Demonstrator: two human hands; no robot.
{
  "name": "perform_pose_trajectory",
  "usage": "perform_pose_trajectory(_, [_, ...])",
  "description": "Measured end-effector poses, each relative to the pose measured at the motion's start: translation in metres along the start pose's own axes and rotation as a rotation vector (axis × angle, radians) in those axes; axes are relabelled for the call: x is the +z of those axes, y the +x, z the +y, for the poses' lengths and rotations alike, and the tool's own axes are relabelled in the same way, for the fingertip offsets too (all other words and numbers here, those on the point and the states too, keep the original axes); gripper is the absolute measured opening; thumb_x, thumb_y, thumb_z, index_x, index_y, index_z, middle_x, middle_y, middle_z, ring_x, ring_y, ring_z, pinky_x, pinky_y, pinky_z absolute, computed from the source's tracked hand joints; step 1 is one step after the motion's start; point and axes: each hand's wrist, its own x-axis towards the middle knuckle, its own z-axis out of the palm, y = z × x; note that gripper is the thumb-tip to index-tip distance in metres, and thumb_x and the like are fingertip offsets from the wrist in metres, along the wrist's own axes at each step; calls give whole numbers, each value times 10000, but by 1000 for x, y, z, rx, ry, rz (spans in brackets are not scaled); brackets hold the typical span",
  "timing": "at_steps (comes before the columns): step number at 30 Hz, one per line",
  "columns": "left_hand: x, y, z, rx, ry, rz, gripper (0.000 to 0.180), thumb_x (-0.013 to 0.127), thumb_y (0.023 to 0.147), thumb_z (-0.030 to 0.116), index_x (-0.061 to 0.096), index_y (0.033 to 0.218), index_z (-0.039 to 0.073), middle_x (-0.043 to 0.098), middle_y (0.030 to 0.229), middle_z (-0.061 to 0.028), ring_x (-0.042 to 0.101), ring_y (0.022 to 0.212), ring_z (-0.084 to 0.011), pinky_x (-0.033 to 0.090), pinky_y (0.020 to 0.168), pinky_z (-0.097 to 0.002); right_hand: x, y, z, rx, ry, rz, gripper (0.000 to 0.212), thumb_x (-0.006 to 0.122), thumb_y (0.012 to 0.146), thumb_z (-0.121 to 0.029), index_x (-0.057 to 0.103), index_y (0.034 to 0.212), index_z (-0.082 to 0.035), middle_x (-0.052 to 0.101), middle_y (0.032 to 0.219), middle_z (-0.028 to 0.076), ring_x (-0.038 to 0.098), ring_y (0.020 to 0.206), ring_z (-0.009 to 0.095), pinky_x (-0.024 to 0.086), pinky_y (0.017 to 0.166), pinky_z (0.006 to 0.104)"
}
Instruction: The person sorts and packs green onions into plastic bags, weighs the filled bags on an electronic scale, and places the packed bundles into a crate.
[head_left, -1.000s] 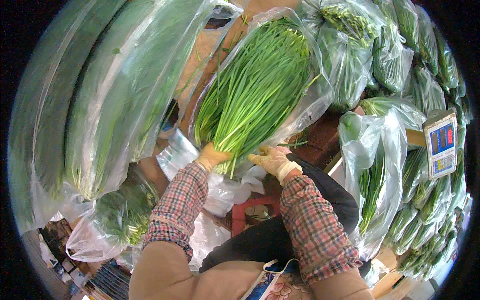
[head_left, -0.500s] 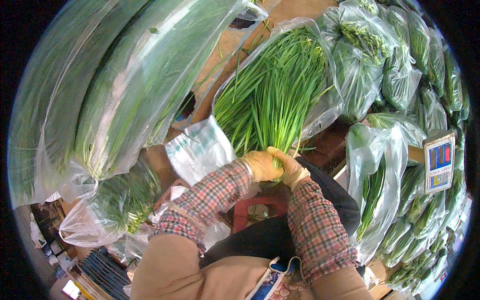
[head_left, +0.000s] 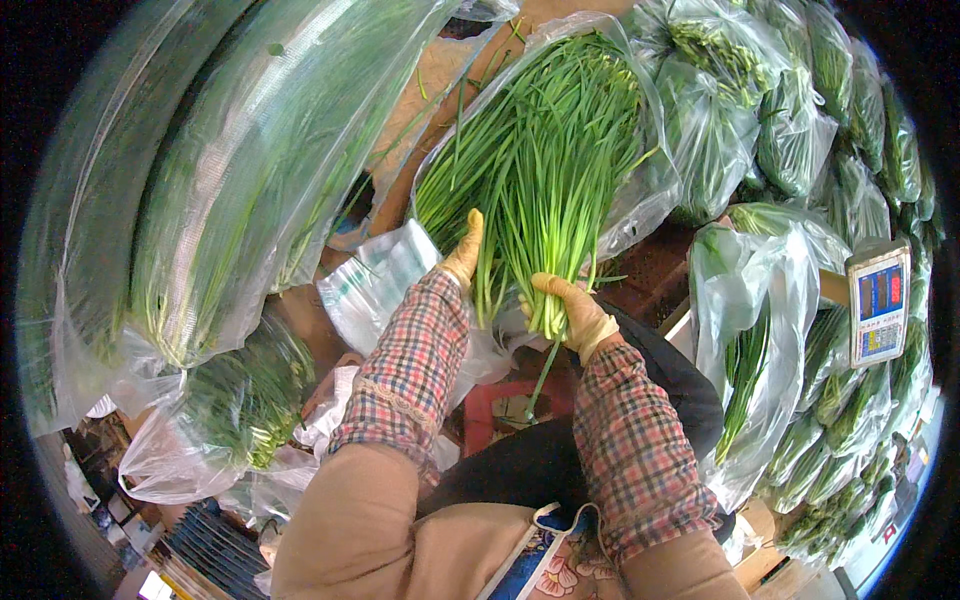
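My right hand [head_left: 578,312], in a yellowish glove, closes around the pale stem ends of a bundle of garlic chives [head_left: 550,215]. The long green leaves fan out away from me over an opened clear plastic bag [head_left: 650,215]. One loose stalk hangs below the grip. At the bundle's left edge is my left hand [head_left: 465,250], gloved alike, its thumb stretched up and apart; its other fingers are partly hidden by leaves. A folded white plastic bag [head_left: 370,285] with green stripes lies beside my left wrist.
Large clear bags of long greens [head_left: 250,150] fill the left. A smaller bag of greens [head_left: 240,400] lies nearer me. At right stand an open bag of chives [head_left: 750,350], a scale display [head_left: 880,305] and stacked bagged greens [head_left: 795,130]. A red stool [head_left: 480,415] is below my hands.
My left hand has come off the stem ends and moved left and up to the bundle's side. The right hand still grips the stems, and a stalk now dangles below.
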Motion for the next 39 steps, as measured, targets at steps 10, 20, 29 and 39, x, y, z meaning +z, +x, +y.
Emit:
perform_pose_trajectory(10, [64, -14, -1, 108, -260, -171, 691, 699, 754, 558, 543, 1232, 84, 636, 1100, -76, 609, 967, -206, 497, 853, -372, 11, 3, 1, -222, -924, 315, 525, 766, 716, -248, 587, 1121, 34, 649, 997, 134, 646, 815, 234, 528, 684, 339])
perform_pose_trajectory(20, [4, 9, -24, -49, -279, -168, 506, 737, 787, 385, 604, 1142, 51, 666, 1023, -60, 640, 887, -188, 531, 813, -341, -2, -5, -33, 283, 82, -268, 876, 582, 742, -709, 432, 1364, -111, 494, 1330, 168, 455, 1213, 371, 314, 986, 593])
perform_pose_trajectory(29, [71, -45, 26, -32, -501, -297, 571, 649, 839, 467, 538, 1221, 59, 615, 1119, -76, 609, 970, -192, 520, 845, -338, 7, 5, -17, -133, -102, -172, 790, 697, 774, -521, 459, 1314, 5, 582, 1226, 121, 599, 1036, 219, 456, 924, 337])
perform_pose_trajectory(39, [69, -26, 20, 237, -68, -268, 780, 515, 821, 674, 518, 1226, 7, 618, 1064, -106, 604, 913, -189, 512, 797, -309, 42, -32, -20, -177, 107, -75, 618, 762, 767, -265, 488, 1269, -32, 621, 1110, 115, 623, 934, 230, 512, 833, 337])
